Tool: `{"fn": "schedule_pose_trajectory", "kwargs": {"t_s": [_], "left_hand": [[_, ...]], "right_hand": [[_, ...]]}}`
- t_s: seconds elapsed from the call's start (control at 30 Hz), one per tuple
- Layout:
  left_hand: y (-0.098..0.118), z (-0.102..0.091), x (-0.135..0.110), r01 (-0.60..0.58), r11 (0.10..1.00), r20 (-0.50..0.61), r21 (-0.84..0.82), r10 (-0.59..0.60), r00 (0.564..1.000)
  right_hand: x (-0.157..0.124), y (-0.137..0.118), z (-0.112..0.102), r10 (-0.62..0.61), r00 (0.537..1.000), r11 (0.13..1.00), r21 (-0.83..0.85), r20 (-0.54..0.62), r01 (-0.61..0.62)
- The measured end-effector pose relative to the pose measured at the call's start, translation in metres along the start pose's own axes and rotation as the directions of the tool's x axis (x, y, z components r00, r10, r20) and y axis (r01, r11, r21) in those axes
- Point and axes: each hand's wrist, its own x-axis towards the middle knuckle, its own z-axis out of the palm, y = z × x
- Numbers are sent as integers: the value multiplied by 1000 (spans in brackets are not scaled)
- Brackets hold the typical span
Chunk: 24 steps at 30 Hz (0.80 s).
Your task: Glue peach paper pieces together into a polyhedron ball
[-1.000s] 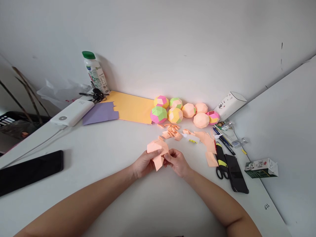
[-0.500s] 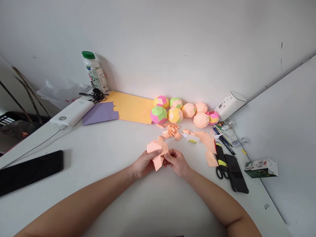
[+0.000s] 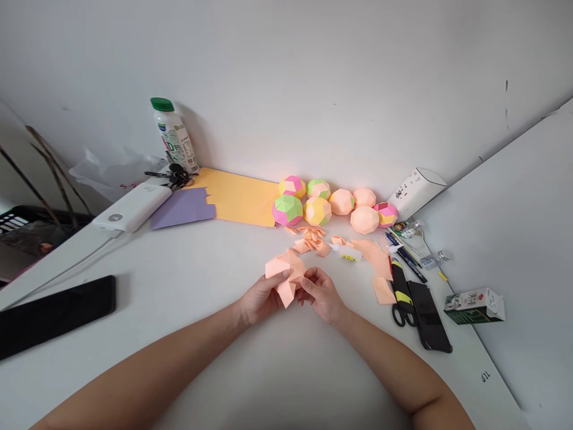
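Observation:
A peach paper model (image 3: pixel 285 266), partly formed with faceted sides and a loose flap pointing down, is held between both hands above the desk. My left hand (image 3: pixel 262 300) grips it from the left, thumb across its front. On the right edge, the fingers of my right hand (image 3: pixel 321 295) pinch the paper; their tips are partly hidden. Just beyond lie a pile of small peach paper pieces (image 3: pixel 310 238) and a white glue bottle (image 3: pixel 347 252) with a yellow label. Larger peach paper scraps (image 3: pixel 376 260) lie to the right of the bottle.
Several faceted paper balls (image 3: pixel 287 209) line the wall. Yellow card (image 3: pixel 246 197), purple card (image 3: pixel 181 208), a power bank (image 3: pixel 134 207), keys (image 3: pixel 178 175) and a bottle (image 3: pixel 174 136) are at left, with a black phone (image 3: pixel 58 313) nearer. Scissors (image 3: pixel 403 295), another phone (image 3: pixel 430 316) and a carton (image 3: pixel 474 306) sit right.
The peach paper model has turned slightly in my hands, its lower flap shifting a little. The camera view has moved slightly. Both hands keep their hold.

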Motion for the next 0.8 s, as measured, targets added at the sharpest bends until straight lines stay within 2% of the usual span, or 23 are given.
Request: {"fn": "schedule_pose_trajectory", "kwargs": {"t_s": [0.13,0.4,0.6,0.8], "left_hand": [[-1,-1,1,-24,999,27,-21,24,999],[-3,1,0,-24,999,10,-22,24,1000],[-4,2,-1,-18,1000,-20,-3,18,1000],[-4,4,-2,-1,1000,-56,17,2,998]], "right_hand": [[1,2,-2,-19,1000,999,33,-5,19],[4,-5,-5,-42,999,977,212,30,34],[5,-13,-9,-59,998,972,227,-6,59],[5,-14,-9,-16,1000,981,196,-3,16]]}}
